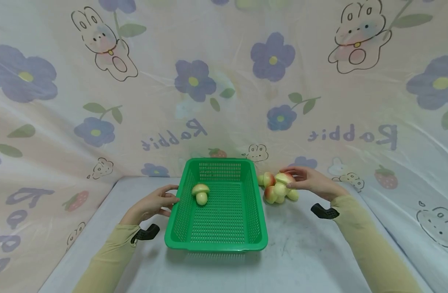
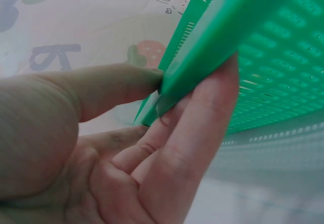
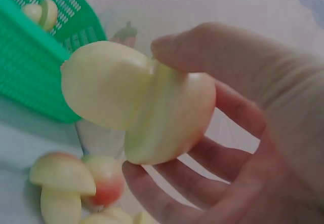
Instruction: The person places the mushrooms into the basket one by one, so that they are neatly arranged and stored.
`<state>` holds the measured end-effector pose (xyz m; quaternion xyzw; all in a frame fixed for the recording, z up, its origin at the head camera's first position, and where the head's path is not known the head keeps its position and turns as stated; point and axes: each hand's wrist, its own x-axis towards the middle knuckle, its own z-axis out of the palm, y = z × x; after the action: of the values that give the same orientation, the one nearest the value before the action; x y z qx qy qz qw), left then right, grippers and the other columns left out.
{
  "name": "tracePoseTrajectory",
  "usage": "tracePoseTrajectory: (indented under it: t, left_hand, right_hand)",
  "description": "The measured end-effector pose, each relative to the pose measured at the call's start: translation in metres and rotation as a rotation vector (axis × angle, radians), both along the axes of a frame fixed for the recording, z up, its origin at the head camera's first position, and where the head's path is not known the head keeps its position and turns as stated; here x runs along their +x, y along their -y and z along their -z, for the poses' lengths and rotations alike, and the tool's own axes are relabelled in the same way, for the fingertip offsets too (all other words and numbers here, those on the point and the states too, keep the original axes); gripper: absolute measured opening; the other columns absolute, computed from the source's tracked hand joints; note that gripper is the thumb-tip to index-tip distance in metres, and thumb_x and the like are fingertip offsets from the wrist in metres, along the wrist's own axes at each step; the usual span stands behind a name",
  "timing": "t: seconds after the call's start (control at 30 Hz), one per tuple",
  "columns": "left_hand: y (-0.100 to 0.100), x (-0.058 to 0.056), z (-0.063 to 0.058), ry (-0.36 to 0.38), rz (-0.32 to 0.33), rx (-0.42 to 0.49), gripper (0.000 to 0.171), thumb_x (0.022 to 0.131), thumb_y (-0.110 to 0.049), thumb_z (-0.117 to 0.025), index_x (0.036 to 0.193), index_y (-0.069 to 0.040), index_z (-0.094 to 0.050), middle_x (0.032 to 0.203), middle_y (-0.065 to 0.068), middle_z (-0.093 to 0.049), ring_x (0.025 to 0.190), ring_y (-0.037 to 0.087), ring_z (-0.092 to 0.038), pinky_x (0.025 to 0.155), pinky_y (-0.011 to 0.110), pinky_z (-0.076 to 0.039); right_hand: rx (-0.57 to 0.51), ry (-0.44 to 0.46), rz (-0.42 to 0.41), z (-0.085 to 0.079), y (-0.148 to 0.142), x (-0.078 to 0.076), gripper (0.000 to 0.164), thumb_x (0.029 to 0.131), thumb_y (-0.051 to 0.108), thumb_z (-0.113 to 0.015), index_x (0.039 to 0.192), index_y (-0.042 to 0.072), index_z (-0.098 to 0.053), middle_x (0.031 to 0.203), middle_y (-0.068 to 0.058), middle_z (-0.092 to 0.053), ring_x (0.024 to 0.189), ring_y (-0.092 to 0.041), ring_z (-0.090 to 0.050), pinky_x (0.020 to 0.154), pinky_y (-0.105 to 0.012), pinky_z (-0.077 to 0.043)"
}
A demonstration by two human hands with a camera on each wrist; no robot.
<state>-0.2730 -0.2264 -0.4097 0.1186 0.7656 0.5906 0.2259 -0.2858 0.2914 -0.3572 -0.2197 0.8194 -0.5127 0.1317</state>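
Observation:
A green plastic basket [image 1: 224, 246] with slotted walls stands in the middle of the table. Inside it, toward the left, lies one toy mushroom [image 1: 201, 193] with a yellowish cap and stem. My left hand [image 1: 154, 205] pinches the basket's left rim, thumb outside and fingers under the lip in the left wrist view. To the right of the basket my right hand [image 1: 311, 181] holds a second toy mushroom [image 3: 136, 102] by its red-tinged cap, lifted above the others. Below it several more toy mushrooms [image 3: 61, 183] lie in a pile, partly hidden by the held one.
The table [image 1: 300, 248] has a pale cloth cover. Behind it and at the sides hangs a curtain [image 1: 231, 101] printed with rabbits, flowers and strawberries. Black wrist mounts [image 1: 324, 211] sit on both wrists, below the hands.

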Motion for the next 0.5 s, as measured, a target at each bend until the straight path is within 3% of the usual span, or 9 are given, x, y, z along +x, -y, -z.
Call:
tracePoseTrajectory:
  t: [0.33,0.5]
  left_hand:
    - [0.0,0.002,0.001,0.0,-0.002,0.002,0.061,0.099,-0.013,-0.055,0.15,-0.009,-0.022,0.109,0.021,-0.059,0.085,0.027,-0.066,0.071,0.04,-0.058]
    - [-0.001,0.002,0.0,-0.006,-0.004,0.004,0.062,0.098,-0.014,-0.056,0.15,-0.009,-0.023,0.108,0.019,-0.06,0.083,0.026,-0.065,0.07,0.039,-0.058]
  right_hand:
    - [-0.008,-0.007,-0.087,-0.007,0.033,-0.009,0.055,0.087,0.016,-0.072,0.137,0.008,-0.049,0.134,-0.012,-0.051,0.12,-0.03,-0.049,0.092,-0.037,-0.048]
    - [-0.012,-0.002,-0.088,-0.004,0.046,-0.014,0.053,0.086,0.018,-0.074,0.134,0.012,-0.052,0.131,-0.01,-0.054,0.121,-0.028,-0.049,0.092,-0.038,-0.047]
